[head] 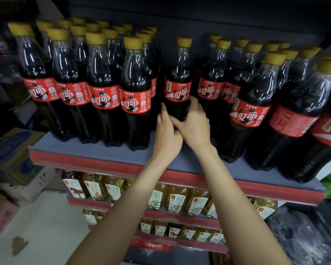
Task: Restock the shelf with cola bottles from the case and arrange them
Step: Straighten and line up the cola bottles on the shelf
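Rows of cola bottles with yellow caps and red labels fill a grey shelf (96, 153) with a red front strip. One cola bottle (178, 77) stands alone in the gap at the shelf's middle, set back from the front. My left hand (165, 134) and my right hand (194, 124) both reach up to its lower body. The left fingers lie along its left side, and the right hand's fingers curl round its right side just under the label. A dense block of bottles (101, 83) stands to the left, another block (256, 104) to the right.
Below the cola shelf run two shelves of yellow tea bottles (177, 199). Cardboard cartons (15, 155) are stacked on the floor at the left. Plastic-wrapped goods (302, 236) sit at the lower right. The case of cola is not in view.
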A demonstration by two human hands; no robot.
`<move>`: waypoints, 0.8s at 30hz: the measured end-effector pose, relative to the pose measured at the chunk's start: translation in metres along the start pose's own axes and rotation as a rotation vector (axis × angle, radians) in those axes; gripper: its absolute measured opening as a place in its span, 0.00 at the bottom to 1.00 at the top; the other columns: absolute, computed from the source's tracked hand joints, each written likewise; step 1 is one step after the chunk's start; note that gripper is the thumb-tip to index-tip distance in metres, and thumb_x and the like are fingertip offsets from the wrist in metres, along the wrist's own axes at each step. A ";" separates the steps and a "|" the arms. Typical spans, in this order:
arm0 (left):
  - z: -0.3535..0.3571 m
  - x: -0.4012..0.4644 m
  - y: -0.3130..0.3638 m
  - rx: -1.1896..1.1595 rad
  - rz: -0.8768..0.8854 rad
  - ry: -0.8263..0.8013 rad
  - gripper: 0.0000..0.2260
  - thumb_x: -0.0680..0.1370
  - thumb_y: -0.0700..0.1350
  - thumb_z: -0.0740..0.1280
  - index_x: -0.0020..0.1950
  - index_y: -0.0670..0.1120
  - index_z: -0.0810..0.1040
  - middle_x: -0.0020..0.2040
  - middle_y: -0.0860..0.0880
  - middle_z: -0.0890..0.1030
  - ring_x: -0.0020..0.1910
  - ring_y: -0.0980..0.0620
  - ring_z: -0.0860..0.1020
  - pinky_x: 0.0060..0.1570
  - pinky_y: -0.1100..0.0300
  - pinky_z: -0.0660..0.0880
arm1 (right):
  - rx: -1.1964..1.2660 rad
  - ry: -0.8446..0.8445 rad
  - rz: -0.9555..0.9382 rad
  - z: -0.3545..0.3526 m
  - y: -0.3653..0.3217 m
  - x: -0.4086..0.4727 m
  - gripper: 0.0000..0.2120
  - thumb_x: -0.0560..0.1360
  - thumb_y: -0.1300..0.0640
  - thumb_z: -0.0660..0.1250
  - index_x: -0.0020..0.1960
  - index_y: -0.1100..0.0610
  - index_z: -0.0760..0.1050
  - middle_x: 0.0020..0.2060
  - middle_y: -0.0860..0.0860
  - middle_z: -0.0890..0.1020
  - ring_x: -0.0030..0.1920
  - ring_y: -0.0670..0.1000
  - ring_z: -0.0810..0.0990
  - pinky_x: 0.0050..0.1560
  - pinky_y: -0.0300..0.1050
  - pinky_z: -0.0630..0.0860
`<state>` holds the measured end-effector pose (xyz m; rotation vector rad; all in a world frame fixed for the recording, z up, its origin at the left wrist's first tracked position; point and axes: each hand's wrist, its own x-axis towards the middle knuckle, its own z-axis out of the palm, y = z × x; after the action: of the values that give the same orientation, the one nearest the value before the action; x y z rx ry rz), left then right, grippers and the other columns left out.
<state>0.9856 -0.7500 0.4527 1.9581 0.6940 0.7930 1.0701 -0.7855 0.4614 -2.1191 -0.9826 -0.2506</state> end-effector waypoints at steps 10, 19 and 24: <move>-0.063 -0.032 -0.019 0.508 0.539 0.642 0.25 0.75 0.42 0.70 0.71 0.45 0.68 0.68 0.43 0.70 0.65 0.44 0.66 0.66 0.51 0.68 | -0.058 -0.084 0.180 0.033 -0.022 0.039 0.42 0.79 0.58 0.62 0.77 0.54 0.33 0.67 0.61 0.69 0.60 0.64 0.75 0.57 0.57 0.71; -0.073 -0.011 -0.023 0.521 0.472 0.542 0.38 0.71 0.43 0.75 0.76 0.45 0.59 0.72 0.39 0.63 0.65 0.44 0.66 0.61 0.48 0.72 | 0.023 -0.029 0.169 0.056 -0.031 0.068 0.39 0.80 0.63 0.56 0.76 0.45 0.30 0.68 0.63 0.68 0.59 0.64 0.77 0.60 0.59 0.70; -0.075 -0.009 -0.025 0.516 0.497 0.534 0.38 0.71 0.44 0.74 0.76 0.45 0.59 0.72 0.39 0.63 0.65 0.46 0.65 0.60 0.48 0.73 | -0.027 -0.016 0.176 0.061 -0.034 0.075 0.39 0.79 0.65 0.55 0.76 0.49 0.30 0.66 0.64 0.70 0.57 0.63 0.78 0.57 0.57 0.72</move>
<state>0.9193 -0.7060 0.4583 2.4526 0.7803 1.6074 1.0887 -0.6857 0.4730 -2.2201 -0.7993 -0.1606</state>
